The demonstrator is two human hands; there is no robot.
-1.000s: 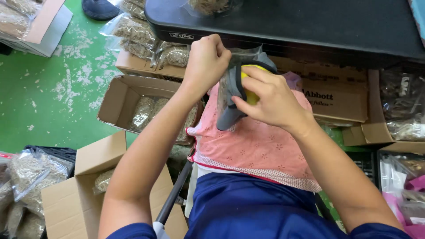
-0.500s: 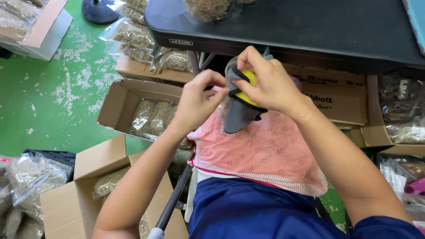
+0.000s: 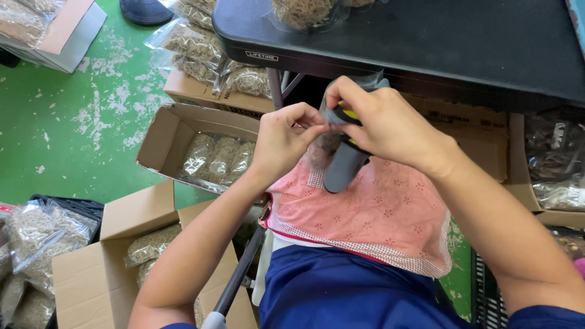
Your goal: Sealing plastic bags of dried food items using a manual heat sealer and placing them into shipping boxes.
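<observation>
Holding a grey-and-yellow handheld tool (image 3: 343,164) above the pink cloth (image 3: 378,213) on my lap, I am wrapping my right hand (image 3: 381,125) around its head; my left hand (image 3: 283,137), at 9 o'clock, is pinching clear plastic film (image 3: 332,116) against it.

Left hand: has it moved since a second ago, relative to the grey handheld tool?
Yes. The left hand has come down off the top of the grey handheld tool to its left side, fingertips pinching at the tool's head beside the right hand.

Green scuffed floor (image 3: 73,134), black table (image 3: 463,42), cardboard boxes (image 3: 167,131).
</observation>
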